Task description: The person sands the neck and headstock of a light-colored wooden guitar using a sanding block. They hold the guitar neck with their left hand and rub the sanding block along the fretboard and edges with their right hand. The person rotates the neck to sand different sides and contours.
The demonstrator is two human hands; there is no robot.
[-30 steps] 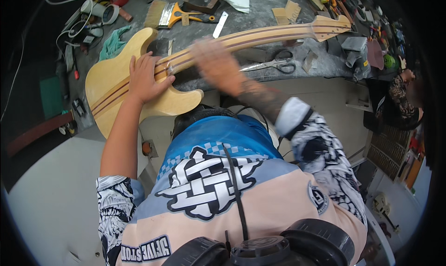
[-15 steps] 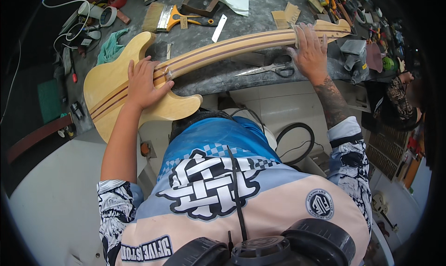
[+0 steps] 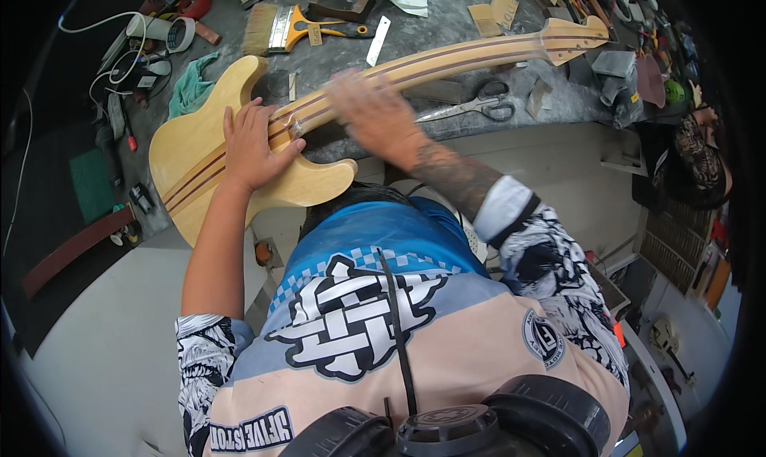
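Observation:
A pale wooden guitar or bass body (image 3: 187, 142) lies across the bench at left. Its long neck (image 3: 455, 62), with dark lengthwise stripes, reaches right to a bare headstock (image 3: 581, 41). My left hand (image 3: 257, 147) rests flat on the body near the neck joint, fingers out and thumb apart, holding nothing. Over the neck, not far from that joint, is my right hand (image 3: 375, 118), smeared by motion; whether anything lies beneath its fingers is hidden. A small folded, sandpaper-like piece (image 3: 539, 98) sits on the bench below the neck's far end.
Scissors (image 3: 479, 108) lie just below the neck. Beyond it are a wide brush (image 3: 275, 30), a white strip (image 3: 379, 41) and brown paper pieces (image 3: 495, 13). A green cloth (image 3: 191, 86) lies by the body. Tools crowd the bench's right end; another person's arm (image 3: 696, 146) shows at far right.
My right hand has swept left along the neck from near the headstock. The folded piece now shows on the bench where that hand was. My left hand stays on the body.

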